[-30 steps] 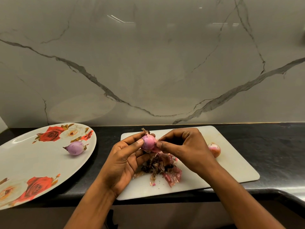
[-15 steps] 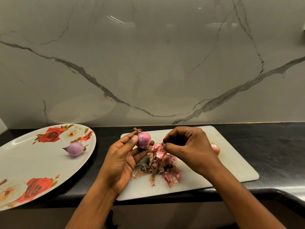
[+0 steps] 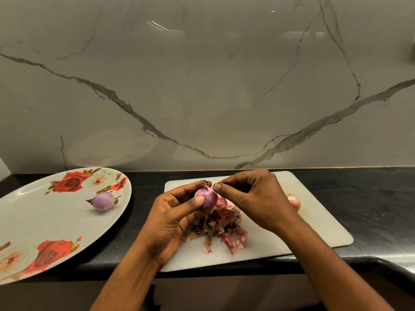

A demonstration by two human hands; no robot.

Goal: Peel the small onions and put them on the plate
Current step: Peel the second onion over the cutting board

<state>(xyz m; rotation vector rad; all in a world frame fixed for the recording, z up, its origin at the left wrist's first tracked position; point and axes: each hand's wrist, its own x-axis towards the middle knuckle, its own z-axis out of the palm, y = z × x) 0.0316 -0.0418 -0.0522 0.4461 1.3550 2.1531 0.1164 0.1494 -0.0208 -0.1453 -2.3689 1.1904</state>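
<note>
Between our hands: onion [image 3: 205,197], left hand [image 3: 173,217] gripping it, right hand [image 3: 253,199] pinching skin.
Done: one peeled onion [image 3: 103,200] on plate [image 3: 33,221], left of left hand.
Left: we finish this; another onion [image 3: 294,202] behind right hand.

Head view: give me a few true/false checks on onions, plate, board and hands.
1. One onion lies on the plate. True: peeled onion.
2. The left hand holds an onion. True.
3. The right hand holds a knife. False: no knife; its fingertips pinch at the held onion's skin.
4. The peels are piled on the plate. False: they lie on the board.
5. The board holds no other onion. False: one sits behind the right hand.
</note>
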